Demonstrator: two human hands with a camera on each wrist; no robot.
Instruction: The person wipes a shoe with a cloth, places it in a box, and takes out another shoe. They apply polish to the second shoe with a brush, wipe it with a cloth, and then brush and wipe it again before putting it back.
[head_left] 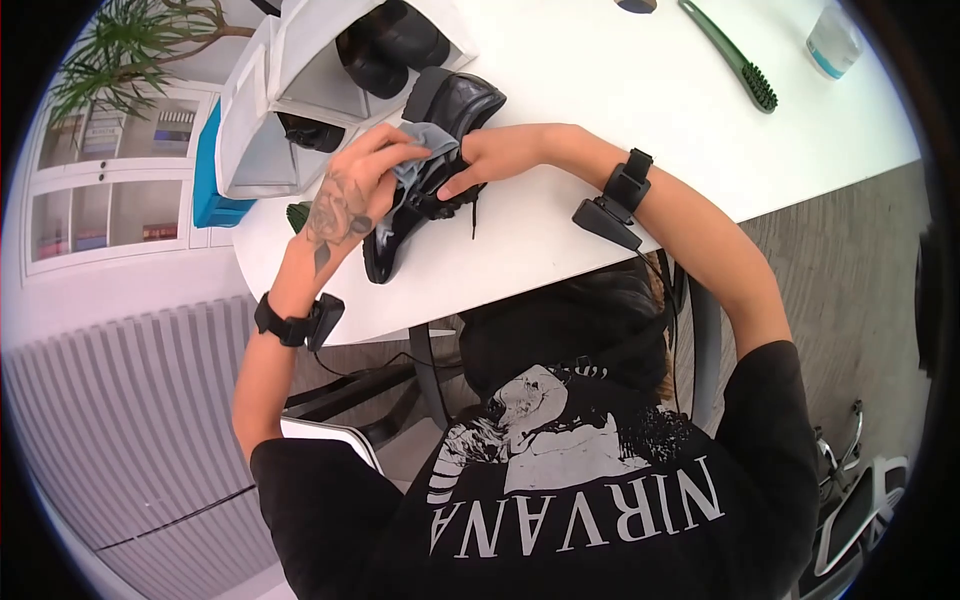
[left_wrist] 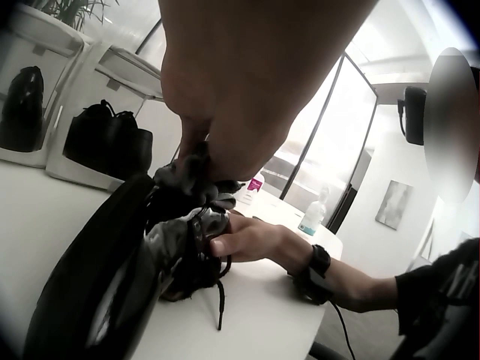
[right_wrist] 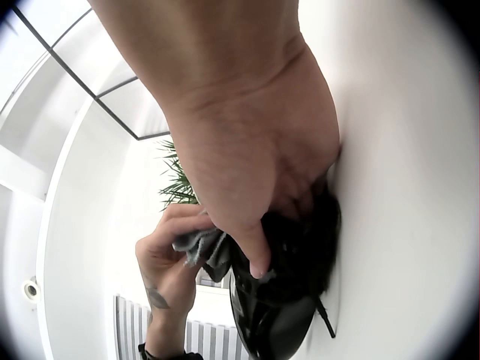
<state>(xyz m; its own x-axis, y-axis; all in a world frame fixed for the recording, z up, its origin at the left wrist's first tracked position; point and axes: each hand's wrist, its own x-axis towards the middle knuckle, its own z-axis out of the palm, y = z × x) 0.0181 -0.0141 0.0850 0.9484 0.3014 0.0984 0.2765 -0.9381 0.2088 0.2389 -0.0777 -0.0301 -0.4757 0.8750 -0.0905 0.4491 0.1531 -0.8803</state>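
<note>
A glossy black laced shoe (head_left: 388, 250) rests on the white table, its toe towards the person. My left hand (head_left: 358, 185) pinches a crumpled grey cloth (head_left: 432, 140) against the shoe's side. On the other side, my right hand (head_left: 500, 155) grips the shoe near its opening, thumb over the lace area and fingers partly hidden; the right wrist view shows the thumb on the shoe (right_wrist: 274, 319) beside the cloth (right_wrist: 206, 247). A lace (left_wrist: 221, 304) hangs down. Beyond the hands lies a shiny black part with a thick sole (head_left: 455, 98); whether it belongs to the same shoe I cannot tell.
White open-fronted boxes (head_left: 300, 60) with black shoes (head_left: 385, 50) stand at the back left, next to a blue box (head_left: 212, 190). A green brush (head_left: 735, 60) and a clear bottle (head_left: 833, 45) are at the far right. Another green object (head_left: 297, 215) lies behind the left wrist.
</note>
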